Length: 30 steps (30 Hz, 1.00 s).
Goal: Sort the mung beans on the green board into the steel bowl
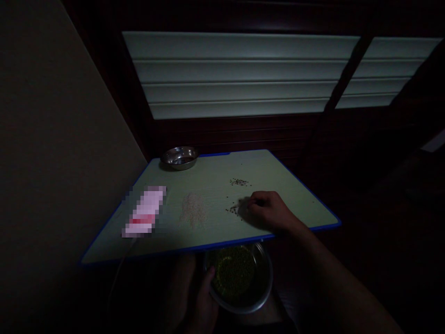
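Note:
My left hand point(206, 297) grips the rim of a metal bowl point(266, 278) below the table's front edge, thumb over the near left side. Inside the bowl lie many small green beans point(234, 271). Over the right part of the pale green tabletop point(215, 171), my right hand point(267, 208) is closed, fingers curled together; what it holds, if anything, is hidden. Just left of its fingers is a small scatter of dark beans point(233, 209). A second patch of dark beans point(239, 182) lies farther back. Left of these spreads a pile of pale grains point(193, 208).
A shallow metal bowl point(180, 158) with something dark in it stands at the back left. A blurred-out lit phone-like object point(146, 211) lies at the left, a cable running off the front. Blue edging point(222, 244) rims the table. A wall point(69, 139) adjoins the left; slatted panels stand behind.

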### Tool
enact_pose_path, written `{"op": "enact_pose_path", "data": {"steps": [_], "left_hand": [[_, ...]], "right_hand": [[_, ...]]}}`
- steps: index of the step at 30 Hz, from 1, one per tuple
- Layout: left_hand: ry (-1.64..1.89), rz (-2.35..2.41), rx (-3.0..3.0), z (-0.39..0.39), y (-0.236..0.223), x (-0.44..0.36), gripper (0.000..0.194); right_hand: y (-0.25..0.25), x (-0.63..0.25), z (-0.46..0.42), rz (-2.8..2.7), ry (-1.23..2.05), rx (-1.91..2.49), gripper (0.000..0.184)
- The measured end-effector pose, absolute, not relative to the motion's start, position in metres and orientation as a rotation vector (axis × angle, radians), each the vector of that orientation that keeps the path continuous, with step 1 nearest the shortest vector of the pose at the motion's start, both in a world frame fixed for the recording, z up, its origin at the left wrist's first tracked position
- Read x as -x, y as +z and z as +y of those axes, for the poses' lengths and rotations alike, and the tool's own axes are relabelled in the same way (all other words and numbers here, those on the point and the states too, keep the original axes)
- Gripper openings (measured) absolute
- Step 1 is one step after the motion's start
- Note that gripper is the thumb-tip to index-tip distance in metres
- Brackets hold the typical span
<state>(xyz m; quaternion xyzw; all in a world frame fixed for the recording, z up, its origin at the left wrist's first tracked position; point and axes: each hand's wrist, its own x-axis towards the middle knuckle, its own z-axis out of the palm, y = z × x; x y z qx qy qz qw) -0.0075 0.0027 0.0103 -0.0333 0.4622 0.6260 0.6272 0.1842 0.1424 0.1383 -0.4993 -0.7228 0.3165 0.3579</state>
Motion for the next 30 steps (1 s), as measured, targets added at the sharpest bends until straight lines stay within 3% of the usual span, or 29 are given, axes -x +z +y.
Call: {"op": "enact_pose_path", "data": {"steps": [8,19,25,30], "left_hand": [[1.394,1.043,0.047,0.003,0.009,0.008,0.049],[1.381,0.989,0.088,0.002,0.0,0.009,0.043],[1.488,1.013,0.114,0.002,0.017,0.007,0.057],[1.53,1.038,0.013,0.003,0.019,0.008,0.057]], "right_hand": [[0.136,-0.184,0.144,-1.84,0.787,1.28,0.015],[0.132,-0.186,0.146,-1.869,0.805,1.251,0.016],[0.135,-0.184,0.144,-1.879,0.851,1.207,0.014],[0.137,-0.183,0.142,-1.886,0.915,1.209,0.015]]}}
